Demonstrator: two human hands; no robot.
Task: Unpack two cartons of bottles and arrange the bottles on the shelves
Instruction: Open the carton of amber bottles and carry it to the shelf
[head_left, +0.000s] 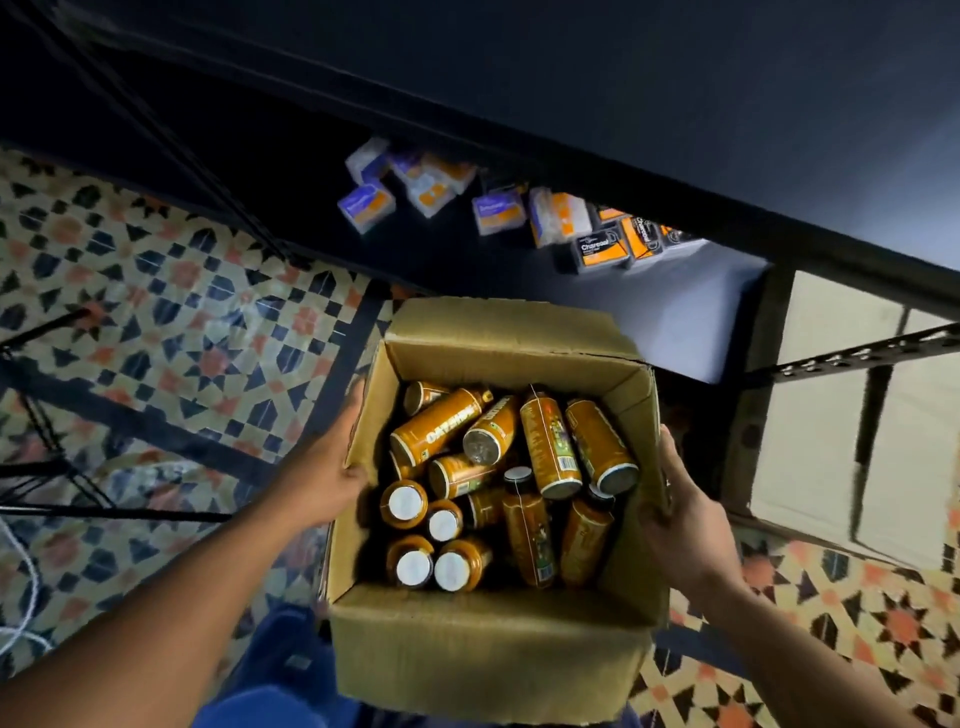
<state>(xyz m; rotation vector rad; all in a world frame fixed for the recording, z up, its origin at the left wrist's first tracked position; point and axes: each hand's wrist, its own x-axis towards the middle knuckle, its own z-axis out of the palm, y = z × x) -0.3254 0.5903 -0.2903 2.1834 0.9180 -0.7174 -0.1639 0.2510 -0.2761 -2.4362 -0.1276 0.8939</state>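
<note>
An open cardboard carton (483, 649) sits below me over the patterned floor, its flaps folded out. Inside lie several orange bottles (550, 447) with white caps, some upright, some tipped on their sides. My left hand (332, 467) grips the carton's left wall, thumb hooked over the rim. My right hand (680, 514) grips the right wall the same way. A dark shelf (571, 130) runs across the top of the view, with a lower shelf board (467, 249) beneath it.
Small purple, orange and black boxes (498, 208) lie on the lower shelf board. A white sheet (696, 312) rests at its right end. Black metal rack legs (62, 467) stand at left, a perforated rail (852, 358) at right. White cable (21, 597) lies at the far left.
</note>
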